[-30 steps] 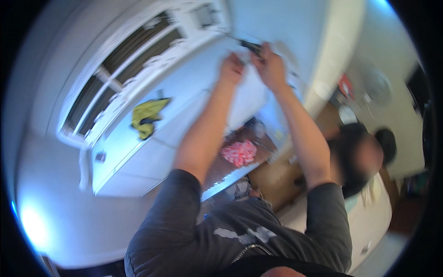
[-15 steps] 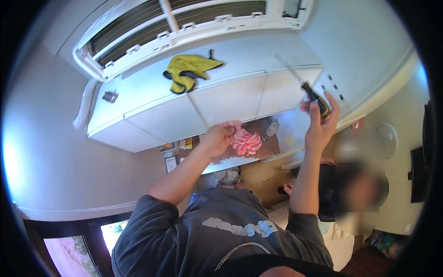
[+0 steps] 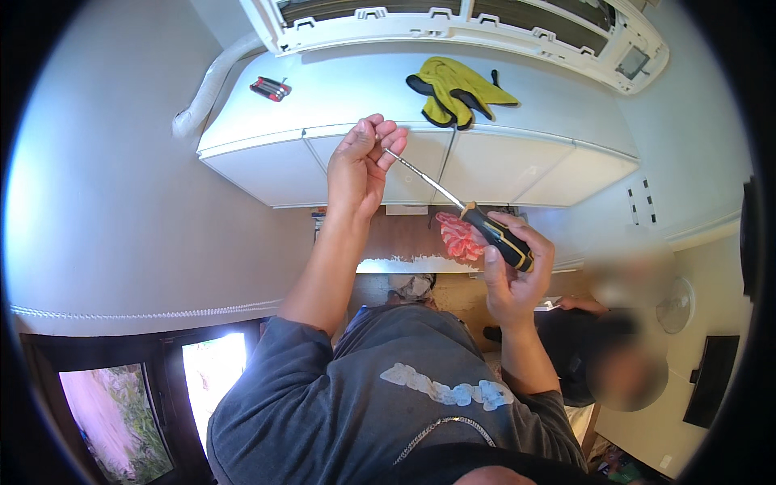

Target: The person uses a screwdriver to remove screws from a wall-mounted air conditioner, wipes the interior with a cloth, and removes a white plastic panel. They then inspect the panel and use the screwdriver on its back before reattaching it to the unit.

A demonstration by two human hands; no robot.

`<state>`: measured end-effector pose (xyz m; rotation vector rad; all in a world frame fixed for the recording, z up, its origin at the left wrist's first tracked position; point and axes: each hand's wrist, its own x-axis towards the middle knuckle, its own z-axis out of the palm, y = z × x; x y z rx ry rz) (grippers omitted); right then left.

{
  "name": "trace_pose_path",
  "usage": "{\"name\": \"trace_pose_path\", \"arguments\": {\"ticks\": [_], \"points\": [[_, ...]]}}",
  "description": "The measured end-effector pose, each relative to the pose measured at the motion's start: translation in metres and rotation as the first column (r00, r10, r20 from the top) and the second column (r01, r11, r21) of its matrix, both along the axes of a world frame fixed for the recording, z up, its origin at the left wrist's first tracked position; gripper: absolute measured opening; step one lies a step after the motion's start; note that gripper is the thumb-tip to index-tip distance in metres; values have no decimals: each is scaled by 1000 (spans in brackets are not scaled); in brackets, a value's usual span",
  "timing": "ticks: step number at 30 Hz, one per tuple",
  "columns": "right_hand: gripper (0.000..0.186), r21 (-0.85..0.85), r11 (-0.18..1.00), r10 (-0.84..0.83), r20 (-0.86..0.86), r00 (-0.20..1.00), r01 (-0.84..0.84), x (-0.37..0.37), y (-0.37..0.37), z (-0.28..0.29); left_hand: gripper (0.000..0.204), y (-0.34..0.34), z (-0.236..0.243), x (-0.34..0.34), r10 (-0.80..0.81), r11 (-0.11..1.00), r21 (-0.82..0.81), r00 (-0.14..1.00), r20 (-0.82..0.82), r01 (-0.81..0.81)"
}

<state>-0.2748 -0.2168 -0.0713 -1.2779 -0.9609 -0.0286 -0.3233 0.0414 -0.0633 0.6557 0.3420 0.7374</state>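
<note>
My right hand (image 3: 521, 271) is wrapped round the black-and-yellow handle of a screwdriver (image 3: 495, 236). Its metal shaft points up and left, and the tip reaches the fingers of my left hand (image 3: 362, 166). Those fingers are curled in with the thumb close to them; anything small pinched there is too tiny to make out. Beyond the screwdriver handle and partly covered by it shows a crumpled pink-and-white striped cloth (image 3: 459, 236). A yellow-and-black work glove (image 3: 457, 89) lies on top of the white cabinet (image 3: 404, 166) ahead.
A red-and-black folding tool (image 3: 271, 89) rests on the cabinet top at the left. Above it is an air conditioner (image 3: 420, 24) with its front off, and a white wrapped pipe (image 3: 212, 89) runs down beside. At the lower right another person (image 3: 566, 347) is nearby.
My view has turned to the right. The screwdriver has swung from the right to in front of me, its tip now at my left fingers. My left hand has moved up, away from the striped cloth.
</note>
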Motion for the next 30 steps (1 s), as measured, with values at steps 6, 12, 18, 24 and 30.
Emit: {"name": "trace_pose_path", "arguments": {"ticks": [6,12,18,24,30], "points": [[36,67,998,-11,-69,998,16,-20,30,6,29,22,-2,-24,-59,998,9,991,120,59],[32,43,999,-14,-182,983,22,-30,46,9,30,39,-9,-43,-60,994,96,982,178,43],[32,43,999,11,-546,838,14,-36,61,11,31,50,-15,-53,-13,981,191,983,185,-23],[32,42,999,34,-675,737,-9,-39,74,3,32,61,-24,-55,25,959,273,985,170,-72],[35,19,1000,4,5,1000,-4,-45,96,-16,37,75,-22,-51,-74,997,38,956,285,66]]}}
